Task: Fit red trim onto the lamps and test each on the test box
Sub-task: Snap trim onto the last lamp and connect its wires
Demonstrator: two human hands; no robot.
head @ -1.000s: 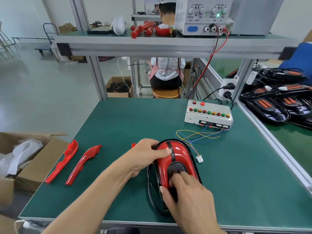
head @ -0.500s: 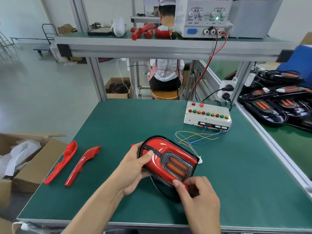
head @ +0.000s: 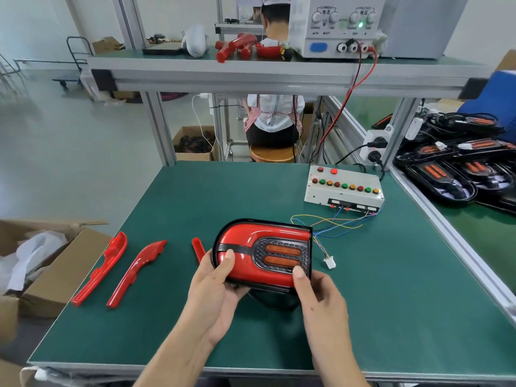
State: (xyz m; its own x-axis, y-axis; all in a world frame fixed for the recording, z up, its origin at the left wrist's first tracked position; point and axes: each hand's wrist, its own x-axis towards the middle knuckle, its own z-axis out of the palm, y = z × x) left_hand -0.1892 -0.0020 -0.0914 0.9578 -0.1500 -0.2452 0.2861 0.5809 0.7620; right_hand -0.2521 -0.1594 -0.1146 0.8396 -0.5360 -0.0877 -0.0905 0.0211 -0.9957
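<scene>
Holding the lamp (head: 262, 252) just above the green bench mat (head: 391, 303), both hands are clamped on it: the left hand (head: 215, 291) cups the rounded end with its thumb across the black band, and the right hand (head: 318, 294) grips the squared end with its thumb on the near red edge. The red trim (head: 237, 236) looks seated around the orange lens, so the step in hand appears to be checking the fit before testing. To do it well, run the thumbs along the trim's edge, feel for any raised gap against the black housing, and press evenly rather than at one corner, which could crack a clip. The white connector (head: 330, 262) on the coloured wires lies just right of the lamp, and the test box (head: 344, 188) sits further back on the right; whether the lamp's own cable is free underneath is hidden. Spare red trim pieces (head: 122, 272) lie to the left
</scene>
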